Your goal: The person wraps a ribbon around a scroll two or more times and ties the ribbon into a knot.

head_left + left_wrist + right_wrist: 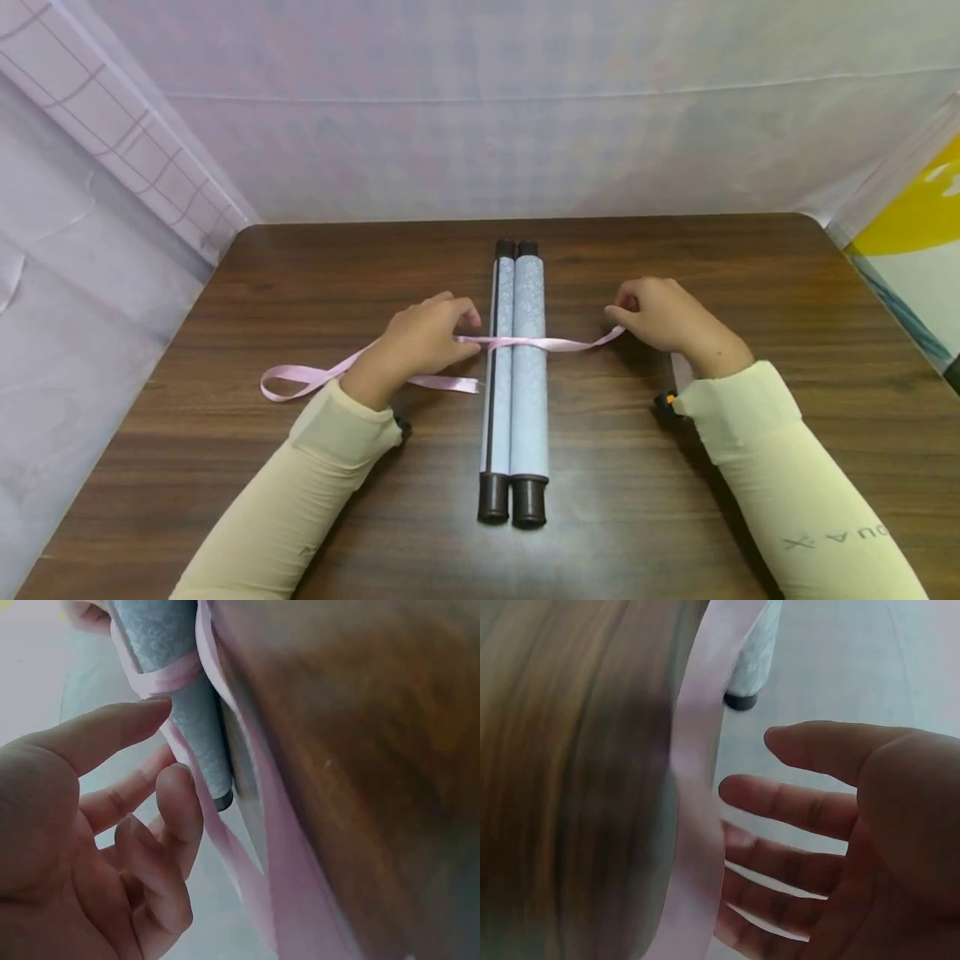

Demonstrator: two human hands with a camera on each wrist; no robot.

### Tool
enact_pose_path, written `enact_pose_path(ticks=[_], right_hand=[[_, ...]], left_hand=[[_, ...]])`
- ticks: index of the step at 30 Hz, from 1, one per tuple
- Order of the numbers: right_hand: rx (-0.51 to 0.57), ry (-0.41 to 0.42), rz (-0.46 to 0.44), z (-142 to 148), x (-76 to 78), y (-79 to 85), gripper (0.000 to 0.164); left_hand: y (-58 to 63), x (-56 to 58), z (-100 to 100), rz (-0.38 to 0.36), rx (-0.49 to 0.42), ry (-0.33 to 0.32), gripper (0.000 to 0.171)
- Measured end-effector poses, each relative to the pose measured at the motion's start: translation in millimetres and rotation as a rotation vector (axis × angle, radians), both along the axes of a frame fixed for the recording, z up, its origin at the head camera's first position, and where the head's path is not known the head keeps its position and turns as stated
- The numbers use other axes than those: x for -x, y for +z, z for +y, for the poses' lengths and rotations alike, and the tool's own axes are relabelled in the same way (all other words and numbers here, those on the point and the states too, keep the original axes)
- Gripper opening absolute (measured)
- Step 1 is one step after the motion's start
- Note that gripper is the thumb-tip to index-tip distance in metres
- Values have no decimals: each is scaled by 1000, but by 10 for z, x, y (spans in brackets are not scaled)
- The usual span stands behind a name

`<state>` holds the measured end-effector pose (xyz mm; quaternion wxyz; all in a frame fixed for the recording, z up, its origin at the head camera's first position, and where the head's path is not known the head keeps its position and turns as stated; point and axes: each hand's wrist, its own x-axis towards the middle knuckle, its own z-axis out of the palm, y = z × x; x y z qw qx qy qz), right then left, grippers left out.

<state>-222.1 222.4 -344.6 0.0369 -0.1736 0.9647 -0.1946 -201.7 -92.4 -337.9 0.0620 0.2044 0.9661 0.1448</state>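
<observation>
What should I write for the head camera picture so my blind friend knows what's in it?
Two pale-blue rolls with dark ends lie side by side on a brown table, with a pink ribbon across them. A person's left grip and right grip are by the ribbon on either side.

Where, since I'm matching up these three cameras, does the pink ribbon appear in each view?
Head: the pink ribbon crosses just below centre, looping at left.
Left wrist: upper left of centre, with strips running down to the bottom edge.
Right wrist: a band from top centre to the bottom edge, left of middle.
Shared landmark: the dark-capped rolls, at least partly visible throughout.
</observation>
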Motion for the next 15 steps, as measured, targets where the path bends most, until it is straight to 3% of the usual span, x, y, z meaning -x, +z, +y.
enact_pose_path(ticks=[9,15], right_hand=[[61,216,-34,-372,-182,17,17],[55,252,-128,-513,-306,71,20]], left_hand=[[-31,-2,37,-43,16,-43,14],[3,-28,58,-77,7,-63,13]])
